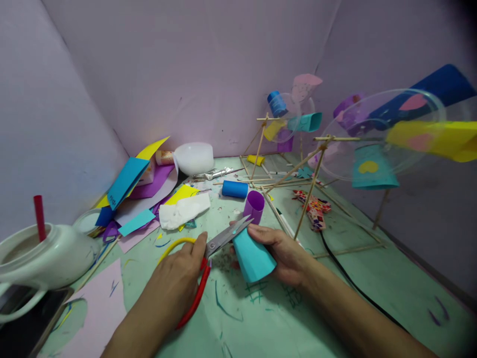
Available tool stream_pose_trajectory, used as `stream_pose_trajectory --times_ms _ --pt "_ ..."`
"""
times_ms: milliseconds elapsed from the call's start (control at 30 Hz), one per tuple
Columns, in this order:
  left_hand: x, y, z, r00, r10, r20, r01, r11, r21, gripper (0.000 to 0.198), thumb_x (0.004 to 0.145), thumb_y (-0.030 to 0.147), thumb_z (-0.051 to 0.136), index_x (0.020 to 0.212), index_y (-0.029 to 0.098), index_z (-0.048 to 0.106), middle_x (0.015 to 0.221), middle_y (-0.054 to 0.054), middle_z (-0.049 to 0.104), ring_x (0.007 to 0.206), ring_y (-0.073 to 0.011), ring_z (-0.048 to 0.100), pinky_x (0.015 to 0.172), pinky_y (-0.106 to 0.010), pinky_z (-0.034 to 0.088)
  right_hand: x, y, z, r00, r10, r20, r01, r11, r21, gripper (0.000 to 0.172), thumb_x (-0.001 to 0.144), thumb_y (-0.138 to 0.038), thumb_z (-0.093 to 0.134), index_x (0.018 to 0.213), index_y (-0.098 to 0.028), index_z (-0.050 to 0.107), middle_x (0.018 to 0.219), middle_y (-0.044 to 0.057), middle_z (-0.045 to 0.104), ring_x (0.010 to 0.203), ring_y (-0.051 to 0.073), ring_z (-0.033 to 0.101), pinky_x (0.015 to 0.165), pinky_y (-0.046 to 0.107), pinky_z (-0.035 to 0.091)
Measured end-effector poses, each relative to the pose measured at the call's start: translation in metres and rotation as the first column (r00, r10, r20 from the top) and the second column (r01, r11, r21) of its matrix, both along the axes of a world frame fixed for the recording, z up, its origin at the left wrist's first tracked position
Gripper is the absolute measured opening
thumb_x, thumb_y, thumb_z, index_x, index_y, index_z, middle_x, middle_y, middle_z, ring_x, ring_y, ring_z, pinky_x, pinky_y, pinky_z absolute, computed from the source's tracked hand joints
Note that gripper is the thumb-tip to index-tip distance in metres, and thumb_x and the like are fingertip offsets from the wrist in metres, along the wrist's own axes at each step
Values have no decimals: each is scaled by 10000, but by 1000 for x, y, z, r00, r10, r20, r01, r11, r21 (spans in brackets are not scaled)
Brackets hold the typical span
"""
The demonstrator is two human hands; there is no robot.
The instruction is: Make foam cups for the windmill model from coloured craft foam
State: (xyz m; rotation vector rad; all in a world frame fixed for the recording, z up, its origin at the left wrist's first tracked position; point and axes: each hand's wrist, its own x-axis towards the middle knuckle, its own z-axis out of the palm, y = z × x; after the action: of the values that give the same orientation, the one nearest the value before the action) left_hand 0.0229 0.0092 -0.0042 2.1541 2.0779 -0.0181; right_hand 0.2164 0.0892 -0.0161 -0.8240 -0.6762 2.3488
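Note:
My left hand (181, 278) grips a pair of scissors (219, 242) with one red and one yellow handle. Its blades are slightly apart and reach the upper end of a turquoise paper tube (254, 256). My right hand (285, 251) holds that tube tilted, thumb on top and fingers partly hidden beneath it. The tube widens toward its lower end. Just behind the blade tips stands a purple paper tube (255, 206). Beyond it a blue paper tube (234, 189) lies on its side.
Stick frames carrying clear discs (383, 134) with coloured paper cups stand at right. A patterned object (316, 209) with a black cable lies under one. At left are a white teapot (55, 251), coloured paper (128, 181) and white tissue (184, 211). Walls close off the back.

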Motion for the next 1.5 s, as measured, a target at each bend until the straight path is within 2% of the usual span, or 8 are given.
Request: stream_pose_trajectory --times_ms 200,433,733,933,1167,1267,1367,1500 --pt "-3 -3 6 925 -59 375 43 998 49 403 834 199 385 1221 216 496 905 -87 694 758 -228 663 693 -363 522 -1 0 10 999 -40 -10 39 999 -31 279 823 -159 539 1097 -142 592 835 79 703 710 198 666 743 404 514" --pt "-3 -2 13 429 266 863 -412 908 -75 340 812 417 482 1076 204 506 725 -9 660 485 -128 577 453 -246 464 -4 0 12 1000 20 -15 -22 985 -174 340 938 -311 372 974 -71 610 871 129 697 713 203 669 772 392 490" --pt "-6 0 -3 584 190 789 -349 936 33 389 812 385 482 1175 253 435 1040 -83 651 964 -266 623 833 -444 451 -3 2 12 994 74 -78 -88 978 -189 400 952 -305 315 977 -28 603 849 141 687 742 216 667 762 378 492" --pt "10 -2 5 286 189 939 -368 927 -75 369 776 318 558 1114 219 448 919 -49 644 767 -193 632 666 -324 519 -2 -1 10 1000 11 -24 -14 993 -120 222 863 -180 477 1022 -110 614 767 80 693 718 197 672 718 344 502" --pt "18 -5 4 156 155 976 -370 925 -88 339 755 265 593 1059 192 460 829 -32 653 556 -117 557 487 -237 464 -3 -6 6 998 -22 59 14 992 127 421 679 -314 707 1064 -162 634 841 50 681 703 161 634 677 285 476" --pt "23 -4 3 93 145 985 -391 915 -98 357 744 278 622 1047 193 453 809 -28 660 560 -122 561 484 -240 470 -3 -9 4 978 -49 201 -39 911 411 535 608 -325 766 1106 -193 622 984 54 665 852 202 619 761 327 463" --pt "29 -5 5 60 137 989 -428 898 -99 375 721 263 648 1037 194 457 795 -17 663 561 -120 564 488 -236 473 -4 -11 5 921 -158 356 -140 719 681 559 595 -285 773 1124 -181 627 1079 77 639 996 250 574 872 389 429" --pt "31 -6 5 77 148 986 -452 886 -98 387 711 264 665 1039 204 469 808 -5 662 587 -114 575 531 -230 490 -5 -11 7 849 -281 447 -228 568 791 546 607 -241 772 1124 -134 637 1055 100 627 989 257 574 896 415 420"
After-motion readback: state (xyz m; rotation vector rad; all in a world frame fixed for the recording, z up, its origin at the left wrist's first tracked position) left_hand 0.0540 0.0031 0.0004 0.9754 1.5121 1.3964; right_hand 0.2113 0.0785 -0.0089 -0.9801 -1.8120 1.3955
